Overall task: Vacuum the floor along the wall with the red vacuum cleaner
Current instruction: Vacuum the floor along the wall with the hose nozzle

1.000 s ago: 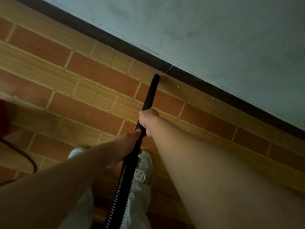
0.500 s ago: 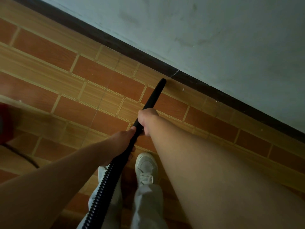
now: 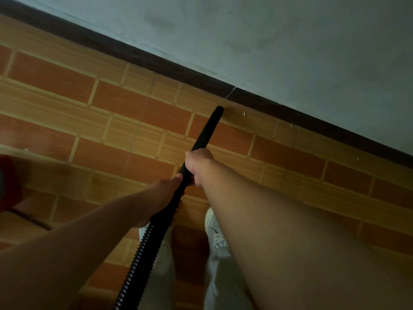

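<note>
**Nozzle at the skirting: keep it low and run the wall line**

Start with the big picture: the tiled floor spreads out beyond your hands, and the pale wall with its dark skirting board runs diagonally past them. That edge is your track, so follow it.

The black wand reaches out ahead of your right hand, its tip down on the tile just short of the skirting. Your right hand is wrapped around the wand, fingers closed on it. Just behind it, your left hand is curled around the same tube where the ribbed hose begins. Good two-handed hold: steer with the front hand and let the rear one carry the hose.

The red vacuum cleaner sits well off to the left of your left hand, blurred at the frame edge, so watch the hose doesn't pull tight.

Now the small stuff: white specks lie just right of the wand tip, near the skirting. I'd say sweep the tip that way, slow and flat.
</note>
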A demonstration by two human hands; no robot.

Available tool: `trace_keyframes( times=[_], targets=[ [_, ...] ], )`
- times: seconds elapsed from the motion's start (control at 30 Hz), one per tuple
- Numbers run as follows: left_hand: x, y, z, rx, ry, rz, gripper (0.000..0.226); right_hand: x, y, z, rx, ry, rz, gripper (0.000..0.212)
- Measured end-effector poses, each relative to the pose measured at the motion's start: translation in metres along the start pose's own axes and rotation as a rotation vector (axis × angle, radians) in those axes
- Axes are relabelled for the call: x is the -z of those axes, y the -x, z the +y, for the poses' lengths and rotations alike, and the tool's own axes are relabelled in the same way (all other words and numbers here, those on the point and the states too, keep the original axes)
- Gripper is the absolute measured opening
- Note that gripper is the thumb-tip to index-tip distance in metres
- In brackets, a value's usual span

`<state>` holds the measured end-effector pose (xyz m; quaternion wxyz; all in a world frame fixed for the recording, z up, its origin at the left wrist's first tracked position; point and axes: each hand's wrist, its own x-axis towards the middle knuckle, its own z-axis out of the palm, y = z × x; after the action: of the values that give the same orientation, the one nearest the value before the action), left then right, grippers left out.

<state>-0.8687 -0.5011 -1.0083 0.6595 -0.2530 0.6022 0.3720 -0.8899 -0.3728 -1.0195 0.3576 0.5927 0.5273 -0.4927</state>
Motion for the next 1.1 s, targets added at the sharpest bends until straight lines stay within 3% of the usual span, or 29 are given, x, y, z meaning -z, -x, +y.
trace_keyframes(
  times=[0.37, 1.1],
  targets=[
    [-0.025, -0.024, 0.001, -0.046, -0.013, 0.050, 0.058, 0.023, -0.018, 0.010, 0.059, 0.025, 0.038, 0.036],
    [-0.099, -0.026, 0.000, -0.054, -0.042, 0.035, 0.056, 0.082, -0.043, 0.048, 0.012, -0.076, 0.017, 0.035]
  ],
)
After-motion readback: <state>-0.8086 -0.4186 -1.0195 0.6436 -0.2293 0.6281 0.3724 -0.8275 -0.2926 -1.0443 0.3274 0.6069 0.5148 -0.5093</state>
